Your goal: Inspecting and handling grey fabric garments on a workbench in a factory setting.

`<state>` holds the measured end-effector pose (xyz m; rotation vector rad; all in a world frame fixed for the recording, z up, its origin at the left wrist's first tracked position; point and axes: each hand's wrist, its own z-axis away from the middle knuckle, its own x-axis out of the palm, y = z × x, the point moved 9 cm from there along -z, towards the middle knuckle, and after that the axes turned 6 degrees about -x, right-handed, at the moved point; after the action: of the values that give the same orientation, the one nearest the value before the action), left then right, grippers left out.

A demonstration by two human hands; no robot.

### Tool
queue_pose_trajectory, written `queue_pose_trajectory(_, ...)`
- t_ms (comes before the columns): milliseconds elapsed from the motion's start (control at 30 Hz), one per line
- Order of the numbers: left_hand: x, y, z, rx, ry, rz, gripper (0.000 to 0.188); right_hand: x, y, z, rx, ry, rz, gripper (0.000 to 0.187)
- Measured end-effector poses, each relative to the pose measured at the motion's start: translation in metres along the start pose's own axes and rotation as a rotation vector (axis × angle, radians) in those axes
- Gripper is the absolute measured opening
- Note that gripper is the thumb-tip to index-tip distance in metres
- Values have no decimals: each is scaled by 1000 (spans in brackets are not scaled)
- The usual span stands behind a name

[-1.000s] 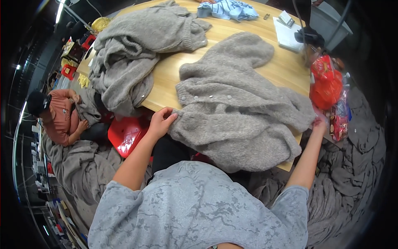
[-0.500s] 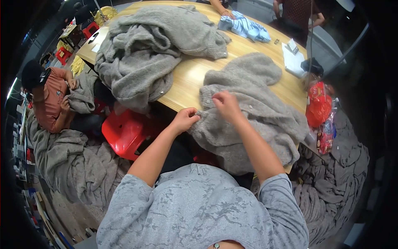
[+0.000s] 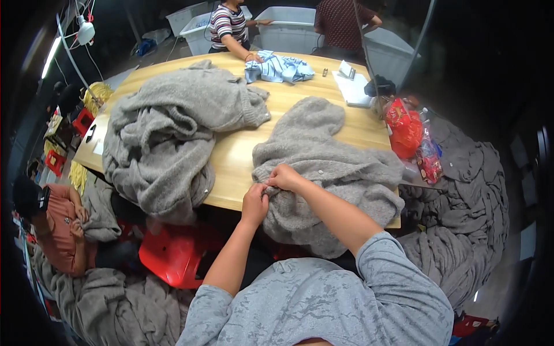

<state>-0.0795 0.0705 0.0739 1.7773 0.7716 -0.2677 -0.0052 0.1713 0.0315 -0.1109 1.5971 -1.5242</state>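
Note:
A fuzzy grey knit cardigan (image 3: 323, 153) lies bunched on the near right part of the wooden table, partly hanging over its front edge. A small pale button (image 3: 321, 172) shows on it. At the cardigan's left edge, my left hand (image 3: 255, 203) is closed, pinching the knit between thumb and fingers. My right hand (image 3: 285, 177) is closed on the same edge, its fingertips meeting those of my left hand. What lies right between the fingertips, beyond the knit, is too small to make out.
A big heap of grey knitwear (image 3: 167, 127) covers the left of the table (image 3: 234, 167). Across it, a co-worker's hand (image 3: 253, 57) rests by a blue striped cloth (image 3: 280, 67). A red stool (image 3: 167, 256) stands left of me; red bags (image 3: 404, 128) hang at the right.
My right hand has come down from above the cardigan to meet my left hand at its edge. The view has tilted up, showing more of the people across the table.

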Motion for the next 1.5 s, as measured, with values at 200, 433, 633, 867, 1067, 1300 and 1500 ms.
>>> queue_pose_trajectory(200, -2, 12, 3, 36, 84, -11, 20, -5, 3, 13, 16, 148, -233, 25)
queue_pose_trajectory(433, 3, 15, 8, 58, 170, -64, 21, 19, 35, 31, 347, 69, -634, 26)
queue_pose_trajectory(633, 20, -5, 1, -142, 30, 70, 19, 20, 57, 34, 452, 84, -742, 17)
queue_pose_trajectory(867, 26, -44, 3, -379, -11, 65, 15, -1, 6, 46, -344, 158, -189, 24)
queue_pose_trajectory(1067, 32, -52, -1, -290, -101, 276, 10, -6, -9, 56, -525, 283, 79, 16)
queue_pose_trajectory(1300, 44, -60, 1, -430, -214, 544, 9, -9, 4, 50, -434, 357, -32, 16)
queue_pose_trajectory(1500, 49, -67, 4, -494, -215, 599, 8, 4, 34, 30, -125, 85, -365, 11)
